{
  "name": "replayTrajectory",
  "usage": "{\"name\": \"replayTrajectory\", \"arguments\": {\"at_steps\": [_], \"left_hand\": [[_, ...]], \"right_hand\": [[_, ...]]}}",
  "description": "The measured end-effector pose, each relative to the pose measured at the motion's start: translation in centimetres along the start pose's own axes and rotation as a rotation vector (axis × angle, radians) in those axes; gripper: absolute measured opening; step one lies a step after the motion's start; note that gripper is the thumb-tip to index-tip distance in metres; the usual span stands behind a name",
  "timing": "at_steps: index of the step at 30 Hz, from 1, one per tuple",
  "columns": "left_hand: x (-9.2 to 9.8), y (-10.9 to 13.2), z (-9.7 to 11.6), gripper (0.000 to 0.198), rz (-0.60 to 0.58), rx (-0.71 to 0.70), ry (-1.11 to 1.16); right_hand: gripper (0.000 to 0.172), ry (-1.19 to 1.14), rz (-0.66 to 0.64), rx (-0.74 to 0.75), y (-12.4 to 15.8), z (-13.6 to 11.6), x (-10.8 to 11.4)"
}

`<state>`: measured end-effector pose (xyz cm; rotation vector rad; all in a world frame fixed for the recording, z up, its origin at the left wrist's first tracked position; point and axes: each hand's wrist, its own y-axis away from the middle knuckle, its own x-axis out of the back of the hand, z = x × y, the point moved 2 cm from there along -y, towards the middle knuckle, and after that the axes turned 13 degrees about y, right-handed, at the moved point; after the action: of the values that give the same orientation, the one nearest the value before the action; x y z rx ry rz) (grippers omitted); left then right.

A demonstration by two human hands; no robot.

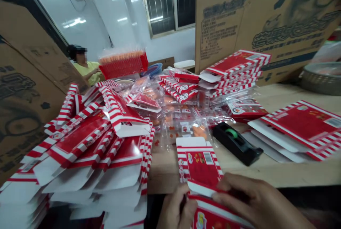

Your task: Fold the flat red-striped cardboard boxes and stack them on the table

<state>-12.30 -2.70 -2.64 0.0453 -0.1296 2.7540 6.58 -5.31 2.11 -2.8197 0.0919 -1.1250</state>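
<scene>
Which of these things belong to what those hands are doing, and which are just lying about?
At work: left hand, right hand, the red-and-white striped paperboard box they hold.
Lying about: black tape dispenser, large cardboard carton, grey basin.

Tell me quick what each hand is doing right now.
Left hand: closed, holding the edge of a red-and-white striped carton.
Right hand: closed, holding the same carton.
</scene>
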Motion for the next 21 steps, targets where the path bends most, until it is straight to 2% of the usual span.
{"name": "replayTrajectory", "arguments": {"at_steps": [2, 6, 11, 14, 17, 19, 21], "left_hand": [[0.0, 0.1, 0.0, 0.036, 0.004, 0.030, 0.144], [-0.2, 0.5, -0.4, 0.029, -0.072, 0.037, 0.251], [-0.5, 0.9, -0.6, 0.042, -0.009, 0.079, 0.273], [0.0, 1.0, -0.2, 0.035, -0.072, -0.059, 0.102], [1.0, 1.2, -0.2, 0.026, -0.150, -0.187, -0.077], [1.5, 1.2, -0.3, 0.025, -0.138, -0.215, -0.106], [1.6, 1.2, -0.4, 0.022, -0.073, -0.228, -0.098]], "right_hand": [[0.008, 0.035, 0.042, 0.098, 0.0, -1.0, 0.4], [0.022, 0.046, 0.031, 0.256, 0.4, -1.6, 0.5], [0.017, -0.038, 0.011, 0.145, 1.1, -1.3, 0.6], [0.018, -0.097, -0.051, 0.123, 1.3, -1.3, 1.1], [0.025, -0.143, -0.216, 0.174, 1.4, -1.4, 1.5], [0.028, -0.140, -0.267, 0.169, 1.6, -1.3, 1.8], [0.026, -0.164, -0.211, 0.085, 2.0, -1.0, 1.9]]}}
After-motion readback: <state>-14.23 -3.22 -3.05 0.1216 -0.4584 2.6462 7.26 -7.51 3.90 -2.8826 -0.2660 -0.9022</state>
